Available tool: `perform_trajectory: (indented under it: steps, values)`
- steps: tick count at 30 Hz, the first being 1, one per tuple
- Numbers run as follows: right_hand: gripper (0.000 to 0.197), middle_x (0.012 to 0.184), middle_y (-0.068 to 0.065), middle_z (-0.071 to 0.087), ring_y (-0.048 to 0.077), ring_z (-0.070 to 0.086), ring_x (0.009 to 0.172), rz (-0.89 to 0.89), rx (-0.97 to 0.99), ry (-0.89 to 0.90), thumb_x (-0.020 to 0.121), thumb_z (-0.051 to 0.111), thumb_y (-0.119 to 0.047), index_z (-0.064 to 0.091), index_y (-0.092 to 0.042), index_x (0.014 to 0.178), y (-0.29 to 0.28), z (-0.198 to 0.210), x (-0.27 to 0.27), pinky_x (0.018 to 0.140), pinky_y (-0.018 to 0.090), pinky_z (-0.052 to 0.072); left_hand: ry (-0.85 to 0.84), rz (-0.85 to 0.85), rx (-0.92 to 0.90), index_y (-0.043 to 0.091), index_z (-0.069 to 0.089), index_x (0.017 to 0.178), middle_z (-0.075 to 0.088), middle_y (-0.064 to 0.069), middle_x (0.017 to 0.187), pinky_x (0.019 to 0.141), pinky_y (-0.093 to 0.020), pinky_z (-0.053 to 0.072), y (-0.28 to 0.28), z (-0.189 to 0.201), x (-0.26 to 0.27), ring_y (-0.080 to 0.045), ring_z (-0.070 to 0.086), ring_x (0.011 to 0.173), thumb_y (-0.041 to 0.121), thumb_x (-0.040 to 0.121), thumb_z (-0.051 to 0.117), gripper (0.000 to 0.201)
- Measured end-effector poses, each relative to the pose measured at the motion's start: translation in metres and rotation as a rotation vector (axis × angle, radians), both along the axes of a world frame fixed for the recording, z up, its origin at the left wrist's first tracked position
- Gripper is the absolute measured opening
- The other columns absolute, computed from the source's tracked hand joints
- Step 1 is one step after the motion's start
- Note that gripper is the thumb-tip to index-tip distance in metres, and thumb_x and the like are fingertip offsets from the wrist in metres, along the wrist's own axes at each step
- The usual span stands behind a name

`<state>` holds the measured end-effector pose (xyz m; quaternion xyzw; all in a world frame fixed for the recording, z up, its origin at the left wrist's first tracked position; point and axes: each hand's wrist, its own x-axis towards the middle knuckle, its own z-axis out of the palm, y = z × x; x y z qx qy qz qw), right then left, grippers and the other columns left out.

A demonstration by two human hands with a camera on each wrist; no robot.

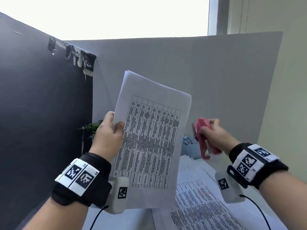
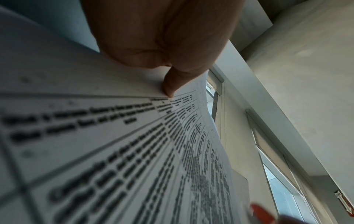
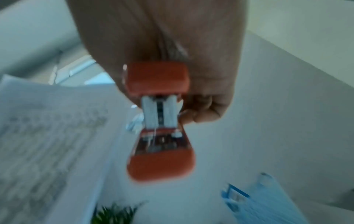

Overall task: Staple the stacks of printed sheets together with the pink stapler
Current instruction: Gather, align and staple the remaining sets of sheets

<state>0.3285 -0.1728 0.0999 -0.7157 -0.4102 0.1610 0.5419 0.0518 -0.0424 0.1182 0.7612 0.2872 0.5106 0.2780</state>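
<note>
Left hand (image 1: 108, 136) pinches the stack (image 1: 149, 143) at its left edge, held upright in the air; thin paper, light and floppy, so support it near the stapling corner. Right hand (image 1: 214, 131) grips the stapler (image 1: 203, 140), rigid and small, just beside the stack, not touching.

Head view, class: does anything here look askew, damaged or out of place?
Yes. The dark partition has torn, peeling tape along its top edge. The loose sheets on the desk lie fanned out unevenly, not squared. The held stack in the left hand is tilted.
</note>
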Motion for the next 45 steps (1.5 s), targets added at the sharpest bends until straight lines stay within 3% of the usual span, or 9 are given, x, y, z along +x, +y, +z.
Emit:
perform_trajectory:
  steps: [4,8,13,16,24,28,32,39,45]
  values:
    - [0.002,0.084,0.002,0.065,0.023,0.064,0.08,-0.121,0.524,0.022,0.087,0.058,-0.021,0.059,-0.021,0.089,-0.016,0.048,-0.029,0.07,0.039,0.055,0.019,-0.019,0.045,0.016,0.05,0.102,0.066,-0.003,0.092,0.074,-0.045,0.056,-0.012,0.002,-0.001,-0.026,0.065,0.083,0.016,0.098,0.046,0.006]
    - [0.014,0.082,-0.004,0.058,0.012,0.06,0.072,-0.016,0.861,0.046,0.091,0.058,-0.031,0.05,-0.022,0.098,-0.02,0.094,-0.07,0.07,0.029,0.053,0.02,-0.051,0.087,0.019,0.05,0.102,0.066,-0.002,0.092,0.071,-0.042,0.056,-0.023,0.001,0.001,-0.024,0.065,0.081,0.015,0.098,0.046,0.007]
    - [0.013,0.074,-0.01,0.058,0.003,0.062,0.064,-0.091,1.141,0.027,0.095,0.05,-0.036,0.042,-0.026,0.097,-0.014,0.126,-0.113,0.064,0.021,0.055,0.03,-0.078,0.147,0.018,0.05,0.103,0.066,0.001,0.086,0.062,-0.033,0.052,-0.037,0.0,0.006,-0.017,0.061,0.069,0.016,0.098,0.046,0.007]
    - [0.015,0.07,-0.011,0.056,-0.007,0.057,0.054,-0.084,1.152,0.015,0.096,0.049,-0.033,0.043,-0.019,0.1,-0.009,0.131,-0.129,0.05,0.009,0.046,0.035,-0.089,0.169,0.018,0.049,0.102,0.066,0.001,0.085,0.06,-0.03,0.05,-0.042,-0.001,0.006,-0.015,0.059,0.065,0.016,0.098,0.046,0.006]
    - [0.023,0.058,-0.009,0.057,0.007,0.054,0.049,0.064,1.111,0.108,0.098,0.044,-0.036,0.049,-0.014,0.098,0.0,0.128,-0.142,0.046,0.019,0.047,0.075,-0.092,0.213,0.016,0.048,0.097,0.062,-0.002,0.078,0.052,-0.022,0.038,-0.046,-0.005,0.01,-0.011,0.05,0.056,0.016,0.097,0.045,0.002]
    - [0.026,0.055,-0.005,0.058,0.015,0.056,0.052,0.101,1.077,0.195,0.096,0.045,-0.042,0.053,-0.02,0.085,0.003,0.132,-0.142,0.058,0.034,0.053,0.089,-0.114,0.211,0.017,0.049,0.1,0.062,0.001,0.078,0.048,-0.011,0.035,-0.047,-0.006,0.01,-0.001,0.049,0.052,0.015,0.098,0.044,0.005]
    - [0.033,0.064,0.001,0.057,0.02,0.06,0.062,0.083,1.052,0.278,0.092,0.05,-0.048,0.055,-0.018,0.078,0.006,0.134,-0.137,0.071,0.045,0.056,0.091,-0.12,0.219,0.019,0.049,0.099,0.059,0.005,0.071,0.045,-0.01,0.033,-0.049,-0.006,0.01,0.002,0.046,0.047,0.016,0.097,0.044,0.006]
    - [0.03,0.055,-0.006,0.054,0.012,0.056,0.053,0.051,1.09,0.305,0.093,0.054,-0.039,0.055,-0.016,0.074,0.007,0.133,-0.136,0.062,0.03,0.052,0.125,-0.1,0.249,0.024,0.049,0.095,0.054,0.001,0.066,0.044,-0.014,0.032,-0.049,-0.009,0.011,-0.004,0.039,0.047,0.018,0.097,0.044,0.008]
    - [0.02,0.061,-0.008,0.058,0.01,0.058,0.057,0.095,1.194,0.161,0.096,0.05,-0.029,0.052,-0.01,0.091,-0.004,0.131,-0.137,0.063,0.026,0.054,0.079,-0.063,0.239,0.019,0.047,0.1,0.06,0.0,0.078,0.049,-0.021,0.039,-0.045,-0.001,0.006,-0.012,0.052,0.056,0.017,0.098,0.043,0.005]
